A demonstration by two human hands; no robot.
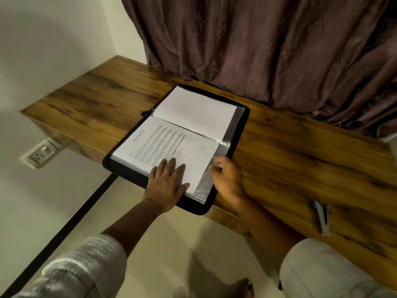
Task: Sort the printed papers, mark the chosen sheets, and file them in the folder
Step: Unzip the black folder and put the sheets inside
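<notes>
Left hand (166, 181) flat, pressing printed sheet (167, 143); right hand (225, 177) pinches clear sleeve (205, 183); lift sleeve mouth, slide sheet squarely.

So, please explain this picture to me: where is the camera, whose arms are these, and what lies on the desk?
There is no machine here. A person wears one camera on the head, so you look down along that person's own arms. On the wooden desk lies a black folder, open. Its nearer half shows a printed sheet; the farther half shows a blank sheet. The left hand presses flat on the printed sheet, fingers straight. The right hand, fingers curled, seems to pinch the edge of the clear plastic sleeve beside that sheet. What looks like a pen lies on the desk to the right, untouched. Behind hangs a curtain.
</notes>
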